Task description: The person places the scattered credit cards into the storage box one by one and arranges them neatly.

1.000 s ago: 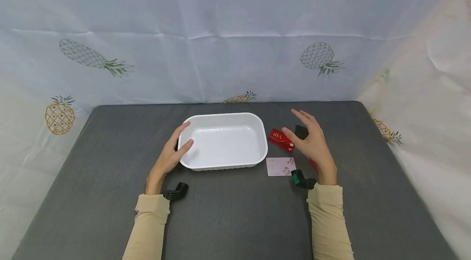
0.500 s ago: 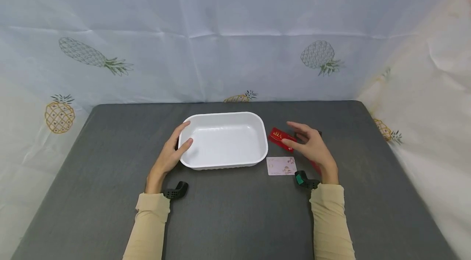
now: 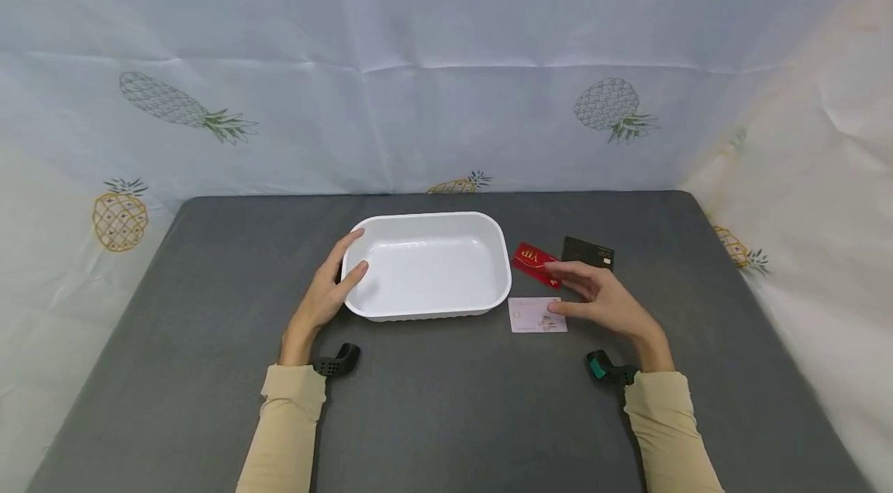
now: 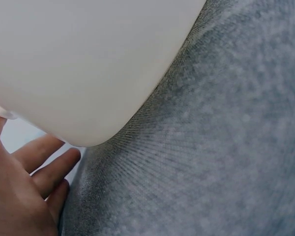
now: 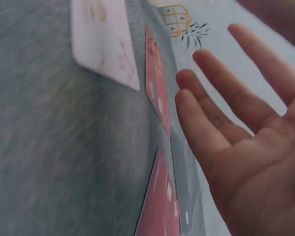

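Observation:
In the head view, my left hand (image 3: 323, 295) holds a white rectangular tray (image 3: 427, 267) at its left end, thumb over the rim; fingers (image 4: 56, 169) lie against its outside in the left wrist view. My right hand (image 3: 603, 303) hovers above several flat cards, its fingers loosely bent and holding nothing. Its thumb is over the right edge of a pink card (image 3: 528, 315); a red VIP card (image 3: 535, 264) and a black VIP card (image 3: 588, 251) lie beyond. In the right wrist view, a second red card (image 5: 157, 211) is visible; the hand hides it from the head view.
A dark grey table (image 3: 446, 415) bears everything. Behind it hangs a pale cloth (image 3: 418, 121) printed with pineapples, reaching round both sides. Each wrist wears a black camera mount (image 3: 338, 360).
My right hand has come down and toward the near side, its fingers drawn closer together, uncovering the black card and moving over the pink card's edge. The left hand and the tray stay put.

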A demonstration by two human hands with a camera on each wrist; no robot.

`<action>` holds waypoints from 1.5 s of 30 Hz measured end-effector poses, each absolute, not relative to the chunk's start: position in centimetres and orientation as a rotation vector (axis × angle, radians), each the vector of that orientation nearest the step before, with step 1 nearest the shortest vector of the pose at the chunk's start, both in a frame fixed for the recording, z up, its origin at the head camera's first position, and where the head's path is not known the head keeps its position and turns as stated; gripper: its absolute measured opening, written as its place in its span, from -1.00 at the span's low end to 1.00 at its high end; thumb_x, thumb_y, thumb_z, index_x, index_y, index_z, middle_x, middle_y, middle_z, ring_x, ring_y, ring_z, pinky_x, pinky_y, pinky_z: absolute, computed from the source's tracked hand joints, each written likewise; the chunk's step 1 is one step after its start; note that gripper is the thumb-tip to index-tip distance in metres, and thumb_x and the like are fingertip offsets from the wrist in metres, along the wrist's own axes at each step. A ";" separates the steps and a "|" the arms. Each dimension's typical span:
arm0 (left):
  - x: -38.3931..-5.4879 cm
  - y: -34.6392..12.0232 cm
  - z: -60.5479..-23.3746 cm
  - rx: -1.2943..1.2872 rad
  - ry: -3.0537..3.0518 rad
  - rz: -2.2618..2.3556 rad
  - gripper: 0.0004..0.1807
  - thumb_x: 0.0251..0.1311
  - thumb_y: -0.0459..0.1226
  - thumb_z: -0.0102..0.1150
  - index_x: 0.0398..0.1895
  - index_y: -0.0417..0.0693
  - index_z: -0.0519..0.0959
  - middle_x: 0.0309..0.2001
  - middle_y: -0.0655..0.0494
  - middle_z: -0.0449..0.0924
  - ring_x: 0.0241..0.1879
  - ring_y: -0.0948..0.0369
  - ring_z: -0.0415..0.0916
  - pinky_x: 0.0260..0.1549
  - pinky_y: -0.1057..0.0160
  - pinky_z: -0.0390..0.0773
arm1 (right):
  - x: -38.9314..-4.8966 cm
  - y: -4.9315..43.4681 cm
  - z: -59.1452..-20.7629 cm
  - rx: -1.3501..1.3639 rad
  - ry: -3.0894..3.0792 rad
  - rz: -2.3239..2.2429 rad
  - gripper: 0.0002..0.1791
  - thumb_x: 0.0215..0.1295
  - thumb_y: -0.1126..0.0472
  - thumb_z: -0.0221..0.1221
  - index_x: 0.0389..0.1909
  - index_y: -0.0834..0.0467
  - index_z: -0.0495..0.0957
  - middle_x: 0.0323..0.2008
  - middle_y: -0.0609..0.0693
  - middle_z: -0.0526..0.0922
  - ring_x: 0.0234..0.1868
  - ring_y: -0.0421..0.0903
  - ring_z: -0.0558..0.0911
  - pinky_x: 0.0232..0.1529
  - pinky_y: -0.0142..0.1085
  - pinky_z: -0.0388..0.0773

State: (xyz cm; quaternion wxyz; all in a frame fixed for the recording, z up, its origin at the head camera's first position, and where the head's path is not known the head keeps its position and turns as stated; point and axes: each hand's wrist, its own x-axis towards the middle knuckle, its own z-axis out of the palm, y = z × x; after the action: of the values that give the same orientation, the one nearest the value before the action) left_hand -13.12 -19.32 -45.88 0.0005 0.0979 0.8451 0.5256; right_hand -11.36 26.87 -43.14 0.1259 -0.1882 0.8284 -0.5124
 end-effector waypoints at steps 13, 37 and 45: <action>-13.1 -19.3 -45.9 0.316 2.653 1.668 -0.34 0.46 -0.16 0.05 0.59 0.06 0.19 0.60 -0.11 0.12 0.60 -0.13 0.02 0.49 -0.33 -0.02 | -9.9 28.0 -44.2 -0.687 2.346 -1.484 -0.30 0.16 0.36 0.44 0.34 0.35 0.44 0.29 0.38 0.48 0.26 -0.43 0.49 0.29 -0.66 0.31; -13.2 -19.3 -46.0 0.320 2.646 1.674 -0.34 0.45 -0.15 0.05 0.58 0.07 0.20 0.61 -0.09 0.12 0.60 -0.12 0.02 0.50 -0.32 -0.02 | -9.5 26.5 -43.5 -0.585 2.651 -0.977 -0.31 0.03 0.12 0.55 0.23 0.20 0.62 0.05 0.10 0.55 0.11 0.04 0.44 0.05 -0.26 0.52; -13.2 -19.4 -46.1 0.322 2.641 1.683 -0.35 0.45 -0.16 0.05 0.58 0.05 0.20 0.60 -0.09 0.12 0.61 -0.12 0.01 0.50 -0.31 -0.04 | -9.6 26.1 -43.5 -0.590 2.644 -0.987 -0.40 0.03 0.14 0.55 0.13 0.09 0.60 0.01 0.06 0.56 0.04 -0.03 0.46 0.04 -0.24 0.53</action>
State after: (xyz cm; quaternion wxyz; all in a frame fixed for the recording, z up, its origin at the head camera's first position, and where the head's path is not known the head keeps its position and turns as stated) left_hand -13.21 -19.43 -46.07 -0.0033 0.1024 0.8390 0.5345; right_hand -9.63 26.14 -43.47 0.1288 -0.2031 0.9094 -0.3395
